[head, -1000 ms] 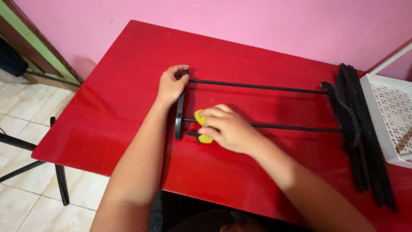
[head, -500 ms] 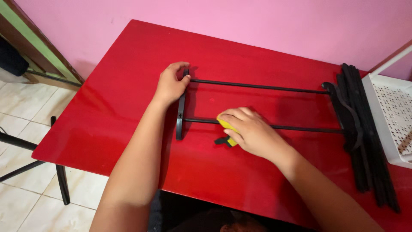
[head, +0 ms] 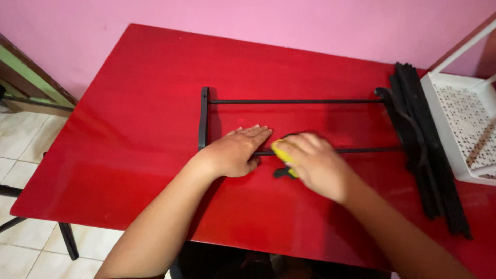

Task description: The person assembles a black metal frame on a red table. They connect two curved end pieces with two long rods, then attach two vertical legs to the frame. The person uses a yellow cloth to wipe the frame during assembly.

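My left hand (head: 232,152) lies flat, holding nothing, on the near rod of the black frame (head: 204,118) lying mid-counter (head: 129,103). My right hand (head: 310,160) grips a yellow-handled tool (head: 281,155) at that rod. Both rods sit in the left end bar; more black pieces (head: 429,155) wait far right.

A black metal rod frame (head: 294,101) lies mid-counter (head: 134,103). Right of it lies a stack of black metal bars (head: 434,170), then a white perforated plastic tray (head: 465,124) at the counter's right edge.

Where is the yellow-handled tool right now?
In the head view, just right of centre, the yellow-handled tool is in the right hand at the lower black rod, beside the left hand.
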